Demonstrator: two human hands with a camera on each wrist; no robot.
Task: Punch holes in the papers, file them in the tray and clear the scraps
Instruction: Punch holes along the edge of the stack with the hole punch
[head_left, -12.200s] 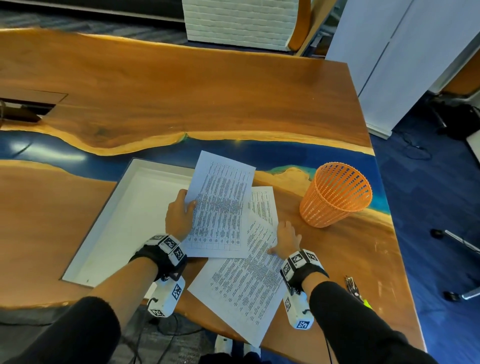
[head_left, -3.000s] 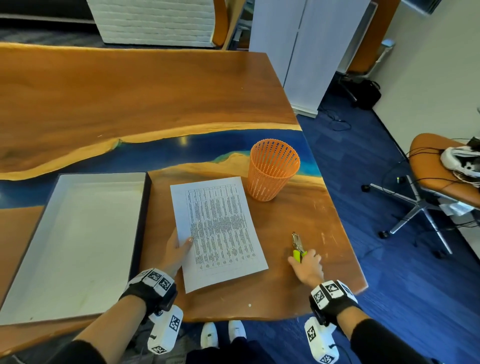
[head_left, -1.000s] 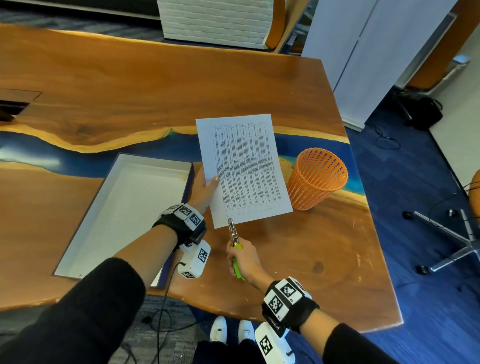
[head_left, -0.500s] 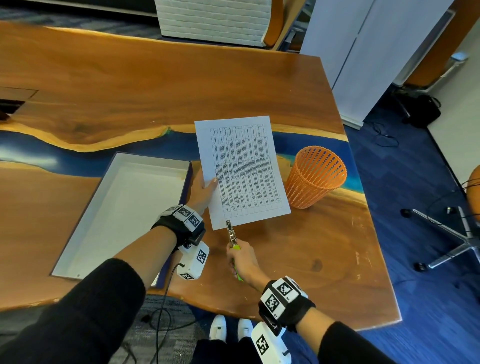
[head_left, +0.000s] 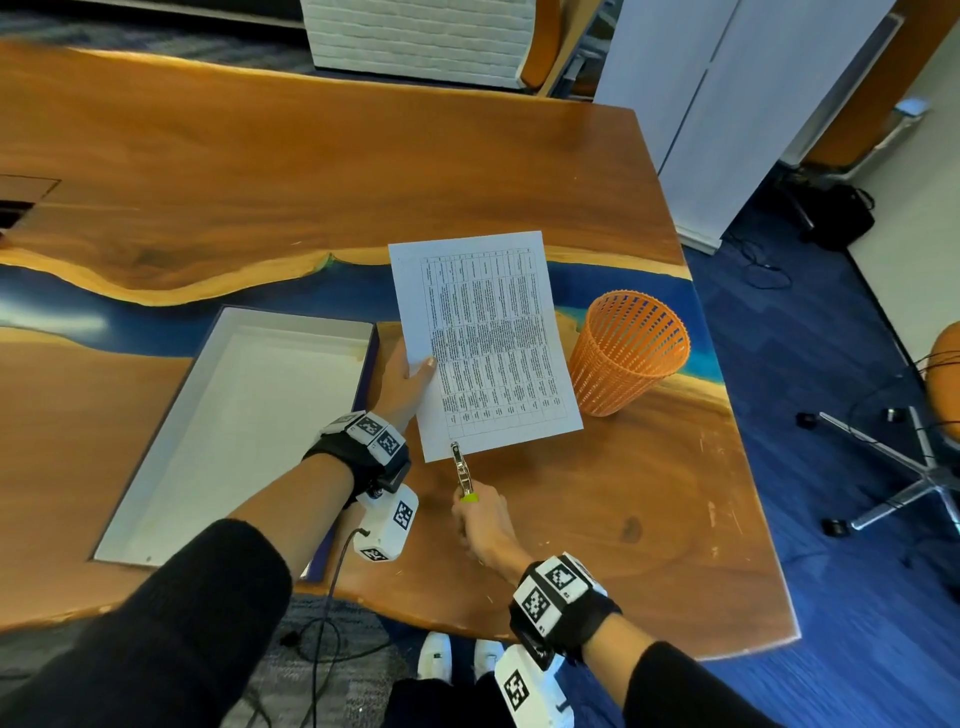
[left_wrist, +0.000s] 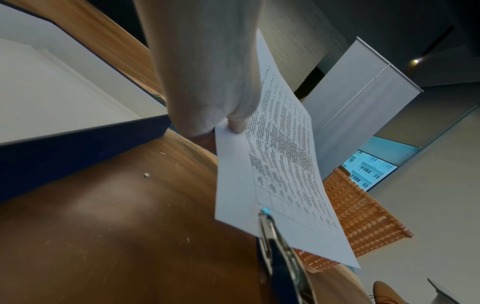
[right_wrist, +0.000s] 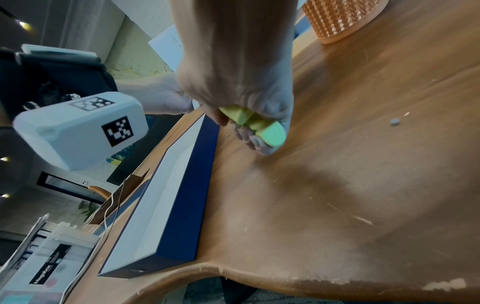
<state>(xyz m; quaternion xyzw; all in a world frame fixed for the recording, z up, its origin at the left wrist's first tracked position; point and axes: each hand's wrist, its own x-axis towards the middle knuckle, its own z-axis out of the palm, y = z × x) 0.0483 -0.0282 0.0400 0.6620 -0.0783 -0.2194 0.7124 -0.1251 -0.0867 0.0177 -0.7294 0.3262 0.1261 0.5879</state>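
Observation:
My left hand (head_left: 408, 382) pinches the left edge of a printed sheet of paper (head_left: 485, 338) and holds it lifted above the table. My right hand (head_left: 480, 522) grips the green handles (right_wrist: 255, 124) of a metal hole punch (head_left: 461, 470). The punch's jaws are closed over the sheet's near edge (left_wrist: 265, 214), close to its left corner. A white tray (head_left: 234, 415) with dark blue walls lies empty at the left. One small round paper scrap (left_wrist: 147, 174) lies on the wood near the tray; another scrap (right_wrist: 394, 121) lies to the right of my right hand.
An orange mesh bin (head_left: 626, 353) stands upright just right of the sheet. The wooden table (head_left: 311, 171) with a blue resin band stretches away behind. Its right edge (head_left: 748, 467) drops to blue carpet, where a chair base (head_left: 904, 467) stands.
Earlier the papers lay on the table and the punch was picked up at the right. Over the last second the punch tip has closed onto the sheet's near edge; the sheet barely moved.

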